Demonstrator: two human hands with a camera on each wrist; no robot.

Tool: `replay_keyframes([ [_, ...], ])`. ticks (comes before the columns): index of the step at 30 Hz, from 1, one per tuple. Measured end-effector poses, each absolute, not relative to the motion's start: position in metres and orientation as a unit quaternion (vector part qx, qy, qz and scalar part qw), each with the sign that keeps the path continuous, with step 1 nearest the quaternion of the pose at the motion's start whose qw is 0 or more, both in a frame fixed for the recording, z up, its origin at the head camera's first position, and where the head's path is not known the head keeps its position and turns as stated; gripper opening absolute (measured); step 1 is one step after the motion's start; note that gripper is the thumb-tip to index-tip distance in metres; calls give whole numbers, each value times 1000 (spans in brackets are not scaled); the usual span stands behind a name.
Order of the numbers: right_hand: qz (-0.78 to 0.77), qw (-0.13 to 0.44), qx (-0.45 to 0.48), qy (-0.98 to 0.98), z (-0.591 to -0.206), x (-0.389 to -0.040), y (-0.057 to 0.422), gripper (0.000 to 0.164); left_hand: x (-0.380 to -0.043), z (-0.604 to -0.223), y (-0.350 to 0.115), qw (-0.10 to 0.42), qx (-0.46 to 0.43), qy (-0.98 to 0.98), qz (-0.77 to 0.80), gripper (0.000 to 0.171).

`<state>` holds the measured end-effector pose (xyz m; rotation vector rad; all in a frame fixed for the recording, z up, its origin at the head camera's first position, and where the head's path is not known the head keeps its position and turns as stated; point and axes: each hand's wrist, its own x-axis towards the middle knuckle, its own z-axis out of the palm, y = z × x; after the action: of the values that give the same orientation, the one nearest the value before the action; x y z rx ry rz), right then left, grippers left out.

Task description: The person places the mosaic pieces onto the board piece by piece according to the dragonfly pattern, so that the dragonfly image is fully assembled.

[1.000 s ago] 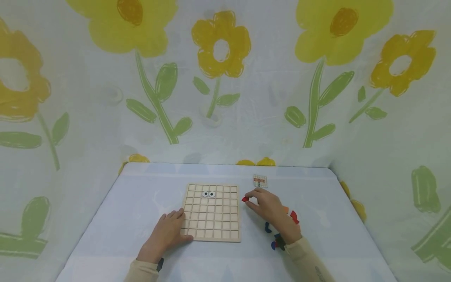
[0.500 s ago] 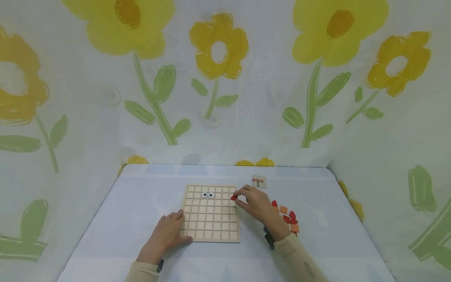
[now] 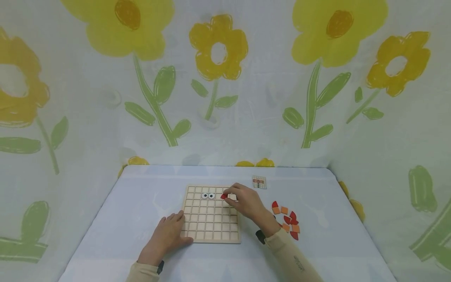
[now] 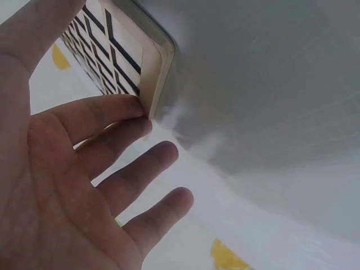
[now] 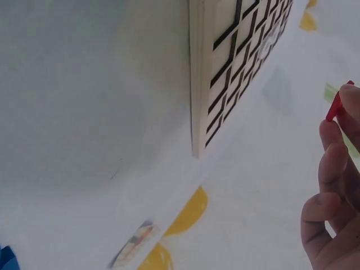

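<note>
My right hand (image 3: pixel 246 201) pinches a red quarter-circle piece (image 3: pixel 223 196) between thumb and forefinger, over the upper right squares of a wooden grid board (image 3: pixel 211 229). In the right wrist view the red piece (image 5: pixel 336 106) shows edge-on at the fingertips. Two round eye pieces (image 3: pixel 208 196) sit side by side in the board's second row, left of the red piece. My left hand (image 3: pixel 167 235) rests against the board's lower left side. In the left wrist view its fingers are extended, and the forefinger touches the board's edge (image 4: pixel 163 73).
Right of the board lie several orange square pieces (image 3: pixel 284 210) and red quarter-circle pieces (image 3: pixel 293 215), partly hidden by my right forearm. A small pattern card (image 3: pixel 259 181) lies behind them. Part of a blue piece (image 5: pixel 8 260) shows in the right wrist view. Flower-printed cloth (image 3: pixel 218 98) surrounds the table.
My right hand has carried the red quarter-circle piece leftward, from beside the board to above it. The forearm's shift uncovers more loose pieces. My left hand stays against the board.
</note>
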<state>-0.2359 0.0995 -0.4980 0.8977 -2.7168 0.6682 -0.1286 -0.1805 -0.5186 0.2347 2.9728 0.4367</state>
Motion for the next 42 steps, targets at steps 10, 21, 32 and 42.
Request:
replay_keyframes([
  [10, 235, 104, 322, -911, -488, -245, 86, 23, -129, -518, -180, 63, 81, 985, 139, 91],
  [21, 235, 85, 332, -910, -486, -254, 65, 21, -130, -518, -179, 65, 81, 985, 140, 90],
  [32, 175, 56, 363, -914, -500, -267, 40, 22, -129, -511, -180, 73, 80, 985, 136, 91],
  [42, 140, 13, 363, -921, -507, -268, 22, 18, -128, -513, -181, 63, 88, 984, 145, 90],
])
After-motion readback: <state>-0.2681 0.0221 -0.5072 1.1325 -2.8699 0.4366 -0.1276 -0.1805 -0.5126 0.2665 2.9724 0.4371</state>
